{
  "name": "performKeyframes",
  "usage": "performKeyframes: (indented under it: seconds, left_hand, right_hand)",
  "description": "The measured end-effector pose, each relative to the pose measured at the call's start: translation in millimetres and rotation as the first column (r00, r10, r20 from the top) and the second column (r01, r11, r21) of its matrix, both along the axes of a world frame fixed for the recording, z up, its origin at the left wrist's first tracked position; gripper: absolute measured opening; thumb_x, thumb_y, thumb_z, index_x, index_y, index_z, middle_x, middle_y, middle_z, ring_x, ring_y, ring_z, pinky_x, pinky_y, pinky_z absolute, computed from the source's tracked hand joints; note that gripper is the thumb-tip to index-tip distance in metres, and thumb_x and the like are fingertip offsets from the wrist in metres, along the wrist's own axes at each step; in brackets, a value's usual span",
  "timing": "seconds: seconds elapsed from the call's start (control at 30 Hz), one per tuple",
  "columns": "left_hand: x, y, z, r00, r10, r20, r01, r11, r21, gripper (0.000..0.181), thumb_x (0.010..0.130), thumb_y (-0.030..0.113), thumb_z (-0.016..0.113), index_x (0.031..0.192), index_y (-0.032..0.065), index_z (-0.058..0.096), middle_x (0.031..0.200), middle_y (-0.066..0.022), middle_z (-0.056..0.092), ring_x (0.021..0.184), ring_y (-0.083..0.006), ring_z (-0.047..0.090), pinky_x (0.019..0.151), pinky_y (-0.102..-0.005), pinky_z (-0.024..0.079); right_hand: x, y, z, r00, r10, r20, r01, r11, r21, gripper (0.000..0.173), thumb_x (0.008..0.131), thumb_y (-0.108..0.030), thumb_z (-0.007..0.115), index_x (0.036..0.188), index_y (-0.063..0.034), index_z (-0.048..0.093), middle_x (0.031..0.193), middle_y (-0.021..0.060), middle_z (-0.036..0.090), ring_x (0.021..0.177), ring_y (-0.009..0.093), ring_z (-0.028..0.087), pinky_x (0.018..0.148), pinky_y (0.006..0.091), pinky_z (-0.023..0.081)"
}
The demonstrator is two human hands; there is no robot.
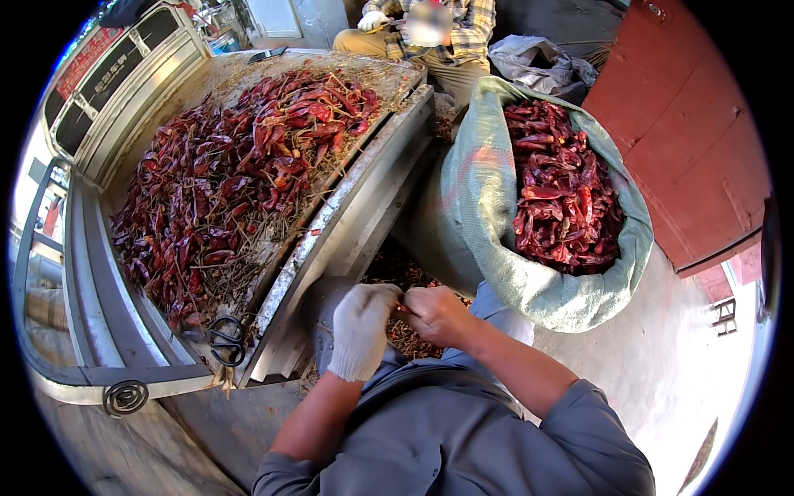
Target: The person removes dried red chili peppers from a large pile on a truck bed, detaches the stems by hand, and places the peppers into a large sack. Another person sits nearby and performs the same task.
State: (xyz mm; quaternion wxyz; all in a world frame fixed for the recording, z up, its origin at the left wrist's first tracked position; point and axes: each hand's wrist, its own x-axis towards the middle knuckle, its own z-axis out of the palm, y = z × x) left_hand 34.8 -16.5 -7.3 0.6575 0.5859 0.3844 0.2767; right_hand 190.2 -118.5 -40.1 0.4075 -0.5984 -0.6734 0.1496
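Observation:
My left hand (361, 328) wears a white knitted glove, and its fingers meet those of my bare right hand (438, 316) above my lap. A small piece of dried red chili pepper (402, 307) shows between the two hands, mostly hidden by the fingers. To the left, a large heap of dried red chili peppers (236, 167) with stems lies on a metal truck bed. On the right stands a pale green woven sack (484, 204) with its rim rolled back, filled with dried red chilies (561, 198).
Black-handled scissors (227, 342) lie at the bed's near corner. The bed's metal side panel (347, 229) runs beside my leg. Stems and bits litter the floor (409, 341) below my hands. A person in a checked shirt (471, 31) sits beyond, near a white sack (533, 62). A red metal door (688, 124) stands right.

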Motion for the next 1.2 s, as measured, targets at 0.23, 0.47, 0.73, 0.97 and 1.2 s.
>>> performKeyframes:
  seconds: [0.23, 0.47, 0.73, 0.97, 1.2]
  left_hand:
    - [-1, 16, -8, 0.853, -0.153, -0.498, 0.285, 0.937, 0.200, 0.025, 0.099, 0.021, 0.069, 0.117, 0.0041, 0.073, 0.101, -0.0158, 0.077, 0.092, -0.0282, 0.073, 0.082, -0.0384, 0.057]
    - [-19, 39, -5, 0.811, 0.040, -0.584, 0.475, 0.537, 0.697, 0.039, 0.090, 0.017, 0.072, 0.129, 0.0149, 0.072, 0.100, -0.0150, 0.077, 0.092, -0.0360, 0.074, 0.081, -0.0455, 0.060]
    - [-90, 195, 22, 0.691, 0.643, -0.331, 0.251, 0.216, 0.944, 0.027, 0.086, 0.012, 0.076, 0.113, 0.0141, 0.079, 0.109, -0.0112, 0.078, 0.102, -0.0309, 0.073, 0.090, -0.0446, 0.057]
    - [-111, 255, 35, 0.431, 0.716, -0.549, 0.503, 0.314, 0.805, 0.028, 0.085, 0.018, 0.076, 0.111, 0.0233, 0.082, 0.128, -0.0085, 0.072, 0.122, -0.0316, 0.065, 0.104, -0.0463, 0.049]
    - [-159, 218, 12, 0.797, 0.598, -0.090, -0.046, 0.210, 0.977, 0.024, 0.085, 0.000, 0.076, 0.108, 0.0078, 0.078, 0.112, -0.0131, 0.075, 0.103, -0.0330, 0.071, 0.090, -0.0426, 0.056]
  right_hand:
    - [2, -9, 14, 0.997, -0.020, -0.077, 0.013, 0.996, -0.089, 0.020, 0.102, -0.025, 0.067, 0.104, -0.0053, 0.066, 0.095, 0.0168, 0.068, 0.088, 0.039, 0.069, 0.075, 0.0465, 0.056]
    - [86, -38, 52, 0.900, -0.435, 0.033, 0.435, 0.890, -0.138, 0.030, 0.100, -0.017, 0.068, 0.128, -0.0054, 0.067, 0.116, 0.0189, 0.070, 0.103, 0.036, 0.070, 0.089, 0.0435, 0.056]
    - [196, -85, 80, 0.583, -0.764, 0.274, 0.774, 0.626, 0.099, 0.047, 0.096, -0.008, 0.070, 0.141, 0.0022, 0.060, 0.132, 0.0212, 0.068, 0.122, 0.036, 0.065, 0.108, 0.0426, 0.049]
    - [150, -73, 64, 0.706, -0.704, -0.075, 0.700, 0.710, -0.071, 0.026, 0.100, -0.002, 0.063, 0.125, 0.0059, 0.067, 0.112, 0.0145, 0.074, 0.103, 0.021, 0.070, 0.093, 0.0339, 0.055]
    - [98, -27, 55, 0.794, -0.562, -0.233, 0.561, 0.824, -0.076, 0.018, 0.095, -0.001, 0.070, 0.112, 0.0024, 0.071, 0.102, 0.0115, 0.072, 0.093, 0.019, 0.069, 0.083, 0.0342, 0.056]
